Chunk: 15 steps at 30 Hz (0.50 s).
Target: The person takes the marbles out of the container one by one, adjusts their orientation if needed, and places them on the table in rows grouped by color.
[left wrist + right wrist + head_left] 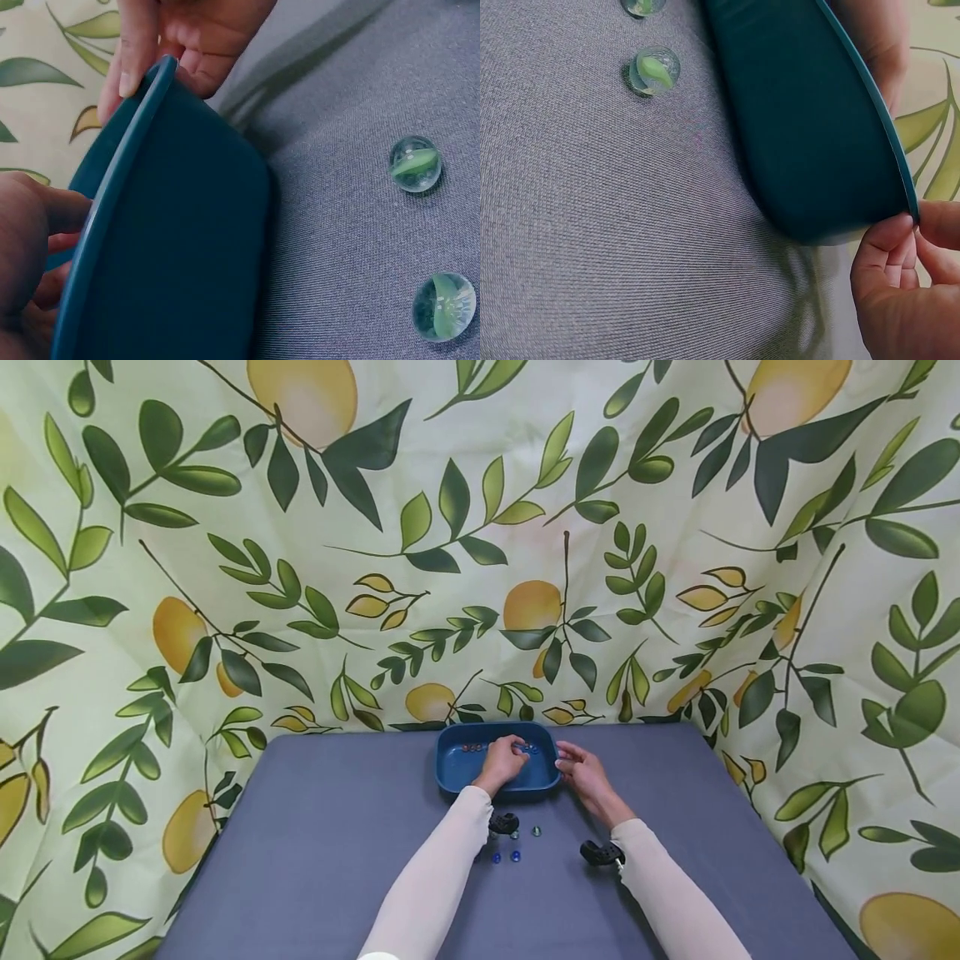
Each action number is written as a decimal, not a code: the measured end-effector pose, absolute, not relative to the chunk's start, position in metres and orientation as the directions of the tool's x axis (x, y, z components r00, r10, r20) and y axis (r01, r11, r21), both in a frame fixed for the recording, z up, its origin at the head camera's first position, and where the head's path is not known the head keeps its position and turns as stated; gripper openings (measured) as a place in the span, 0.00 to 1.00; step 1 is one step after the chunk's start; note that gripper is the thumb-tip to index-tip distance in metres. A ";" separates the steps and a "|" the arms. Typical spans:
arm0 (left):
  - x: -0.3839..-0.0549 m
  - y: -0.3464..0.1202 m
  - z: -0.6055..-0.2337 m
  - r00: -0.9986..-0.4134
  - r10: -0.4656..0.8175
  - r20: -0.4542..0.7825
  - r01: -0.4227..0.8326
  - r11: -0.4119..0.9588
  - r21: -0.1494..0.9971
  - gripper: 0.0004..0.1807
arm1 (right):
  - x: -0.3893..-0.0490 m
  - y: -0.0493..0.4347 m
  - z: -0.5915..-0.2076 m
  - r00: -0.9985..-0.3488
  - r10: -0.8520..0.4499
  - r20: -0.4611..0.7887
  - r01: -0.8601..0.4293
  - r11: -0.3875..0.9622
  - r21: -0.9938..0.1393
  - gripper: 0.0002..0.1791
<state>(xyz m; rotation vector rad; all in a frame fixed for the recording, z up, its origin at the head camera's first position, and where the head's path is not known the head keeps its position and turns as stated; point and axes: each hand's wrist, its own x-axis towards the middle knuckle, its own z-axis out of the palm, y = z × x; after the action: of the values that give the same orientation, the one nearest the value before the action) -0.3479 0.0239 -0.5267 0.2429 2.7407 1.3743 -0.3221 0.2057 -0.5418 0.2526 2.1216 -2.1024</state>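
Note:
A blue plastic tub [459, 777] stands near the back of the table with several small marbles [472, 747] inside, along its far side. My left hand [504, 760] reaches over the near wall into the tub, its fingers bent near the marbles at the right; whether it holds one is hidden. In the left wrist view, the tub's rim covers part of that hand. At the tub's right end, my right hand [907, 277] pinches the rim between thumb and fingers. Clear marbles with green swirls [415, 163] lie on the table in front of the tub.
Blue marbles [515, 856] lie nearer the front of the grey cloth-covered table [337, 843], partly beside the left forearm. A fabric with lemons and leaves [465, 635] hangs behind the tub and along both sides.

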 end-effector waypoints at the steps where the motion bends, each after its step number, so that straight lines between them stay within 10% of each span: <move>1: -0.349 0.027 -0.528 -0.983 0.183 0.010 0.118 0.588 0.800 0.16 | -0.321 0.208 -0.541 -0.975 0.023 -0.223 0.223 0.005 -0.975 0.26; 15: -0.364 0.036 -0.542 -0.977 0.212 -0.019 0.115 0.597 0.794 0.16 | -0.319 0.206 -0.541 -0.973 0.024 -0.228 0.228 -0.001 -0.974 0.26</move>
<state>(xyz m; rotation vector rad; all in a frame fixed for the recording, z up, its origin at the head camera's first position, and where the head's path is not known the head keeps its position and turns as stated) -0.3643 0.0360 -0.5425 0.2779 2.7072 1.3333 -0.3185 0.2060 -0.5413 0.2688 2.1116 -2.1080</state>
